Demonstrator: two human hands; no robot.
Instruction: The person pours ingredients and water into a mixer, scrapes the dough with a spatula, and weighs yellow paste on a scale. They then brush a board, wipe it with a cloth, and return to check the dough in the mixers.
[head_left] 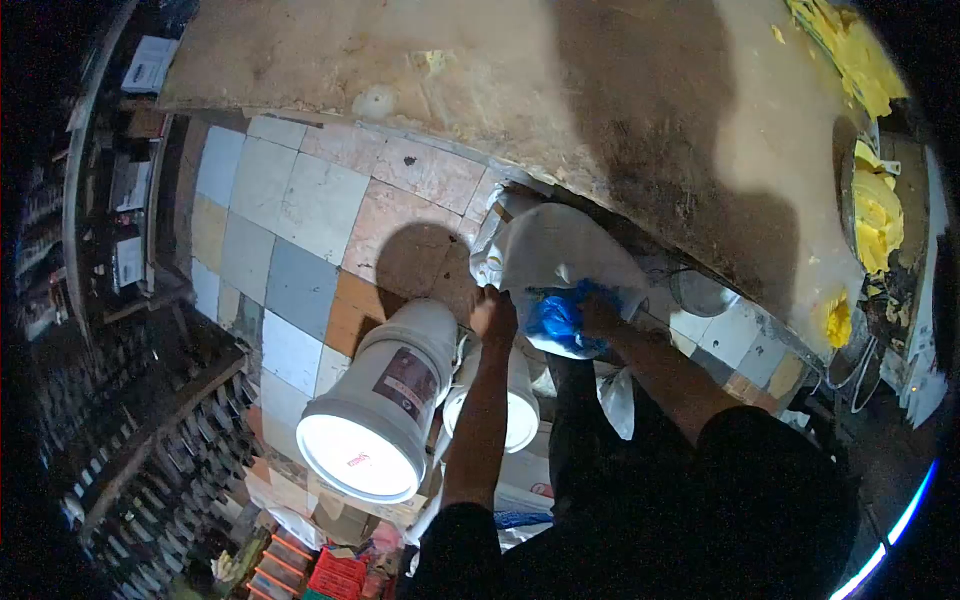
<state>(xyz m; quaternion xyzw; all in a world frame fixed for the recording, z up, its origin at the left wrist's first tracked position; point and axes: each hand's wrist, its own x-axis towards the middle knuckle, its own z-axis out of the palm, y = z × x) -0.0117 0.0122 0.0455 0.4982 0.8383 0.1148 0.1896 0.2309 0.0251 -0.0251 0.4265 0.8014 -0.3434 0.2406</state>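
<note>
Both hands, left hand point(493, 312) and right hand point(597, 315), are gripping a white sack point(560, 262) with blue lining point(556, 318) at frame centre, which could slip onto the bucket point(385, 400).

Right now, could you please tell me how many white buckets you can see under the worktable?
2. The large white bucket with a dark label stands on the tiled floor, left of the left hand. A smaller white bucket sits behind that forearm, partly hidden. Others may be concealed.
</note>
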